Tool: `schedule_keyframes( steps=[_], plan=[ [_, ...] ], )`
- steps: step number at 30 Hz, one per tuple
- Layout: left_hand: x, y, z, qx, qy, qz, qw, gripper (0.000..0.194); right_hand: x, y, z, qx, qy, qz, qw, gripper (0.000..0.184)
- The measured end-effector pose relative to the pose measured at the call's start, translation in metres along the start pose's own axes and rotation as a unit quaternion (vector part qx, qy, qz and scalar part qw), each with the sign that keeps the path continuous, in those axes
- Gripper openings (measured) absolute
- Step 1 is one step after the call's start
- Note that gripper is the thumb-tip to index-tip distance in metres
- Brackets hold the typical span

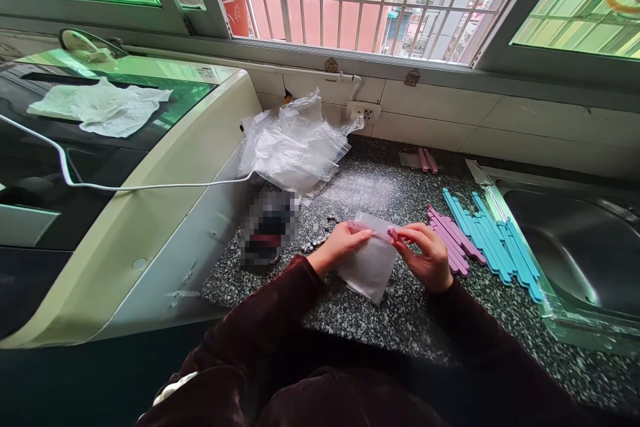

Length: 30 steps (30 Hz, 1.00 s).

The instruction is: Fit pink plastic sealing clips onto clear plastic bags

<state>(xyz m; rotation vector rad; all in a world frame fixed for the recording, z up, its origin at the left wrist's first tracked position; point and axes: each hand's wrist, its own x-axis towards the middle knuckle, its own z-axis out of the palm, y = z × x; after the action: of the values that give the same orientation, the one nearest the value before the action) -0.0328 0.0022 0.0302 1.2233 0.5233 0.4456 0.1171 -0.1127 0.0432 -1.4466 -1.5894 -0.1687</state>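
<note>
Head view: pinching clear bag with left hand and pink strip with right hand at bag's far edge, over desk, left of blue strips. Keep edge straight, without wrinkles.

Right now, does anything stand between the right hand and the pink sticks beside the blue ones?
Nothing visible does. The pink sticks lie close beside the right hand, and the blue sticks are on their far side, toward the sink. The hand's grip is occupied, though, by something pink at the bag.
</note>
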Motion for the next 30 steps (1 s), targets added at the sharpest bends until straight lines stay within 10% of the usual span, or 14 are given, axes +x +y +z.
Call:
schedule_keyframes(
  steps=[30],
  plan=[
    [0.002, -0.005, -0.004, 0.047, -0.050, -0.014, 0.998, 0.045, -0.003, 0.001, 0.013, -0.027, -0.048, -0.028, 0.998, 0.012]
  ],
)
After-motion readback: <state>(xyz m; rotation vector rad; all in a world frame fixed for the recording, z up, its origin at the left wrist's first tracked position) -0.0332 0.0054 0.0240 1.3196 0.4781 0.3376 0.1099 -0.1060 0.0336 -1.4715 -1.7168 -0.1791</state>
